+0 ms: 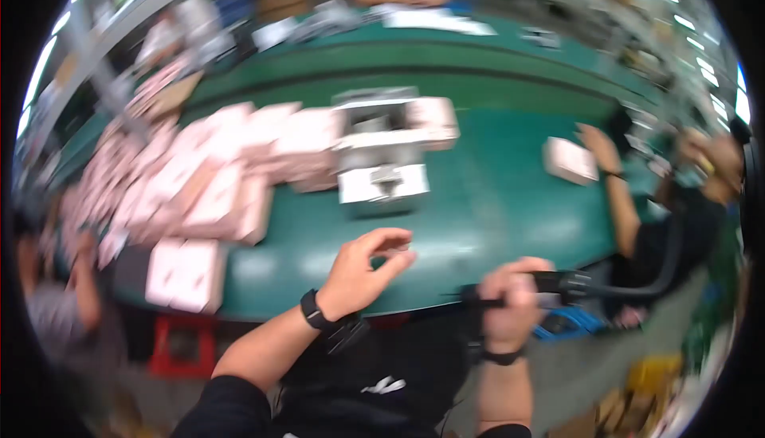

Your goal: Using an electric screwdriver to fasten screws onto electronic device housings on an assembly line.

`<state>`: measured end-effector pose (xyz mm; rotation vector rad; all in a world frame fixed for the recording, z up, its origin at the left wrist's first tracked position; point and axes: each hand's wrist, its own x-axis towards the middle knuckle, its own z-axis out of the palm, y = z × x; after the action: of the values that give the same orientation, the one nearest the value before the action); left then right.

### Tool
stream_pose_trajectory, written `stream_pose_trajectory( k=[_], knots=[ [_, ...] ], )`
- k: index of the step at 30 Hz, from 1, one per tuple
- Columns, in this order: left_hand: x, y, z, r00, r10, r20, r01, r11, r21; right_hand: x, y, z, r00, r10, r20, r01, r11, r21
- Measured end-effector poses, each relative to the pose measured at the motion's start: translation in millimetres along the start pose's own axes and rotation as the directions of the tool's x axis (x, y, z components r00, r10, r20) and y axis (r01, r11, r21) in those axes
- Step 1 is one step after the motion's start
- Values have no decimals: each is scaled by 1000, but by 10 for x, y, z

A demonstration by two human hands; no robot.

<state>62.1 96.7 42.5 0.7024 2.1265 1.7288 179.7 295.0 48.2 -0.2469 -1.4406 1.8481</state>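
My left hand point(358, 274) is over the near part of the green table, its fingers curled and the thumb brought toward the index fingertip. Something small may sit between those tips, but blur hides what it is. To the right, my right hand point(512, 298) is wrapped round a black handheld tool point(550, 282) with a thick dark hose or cord running off its right end. Beyond my left hand stands a grey metal fixture point(382, 151) with a bright white front plate point(358, 186). Pale pink box-like blocks point(307, 139) lie against its left side, and another pink block point(434, 123) touches its right side.
Many pink blocks point(211, 195) are piled over the left of the green table point(510, 215). A co-worker's hand point(598, 147) is beside a single pink block point(570, 161) at the right. Other people sit at the left and far side. A red stool point(183, 346) stands below the table.
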Motion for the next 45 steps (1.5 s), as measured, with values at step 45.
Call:
stream_pose_trajectory(
  k=[45],
  knots=[
    [-57,-653,-982,925,307,222,-373,844,386,1226,63,2019,862,-30,506,96,990,-105]
  ],
)
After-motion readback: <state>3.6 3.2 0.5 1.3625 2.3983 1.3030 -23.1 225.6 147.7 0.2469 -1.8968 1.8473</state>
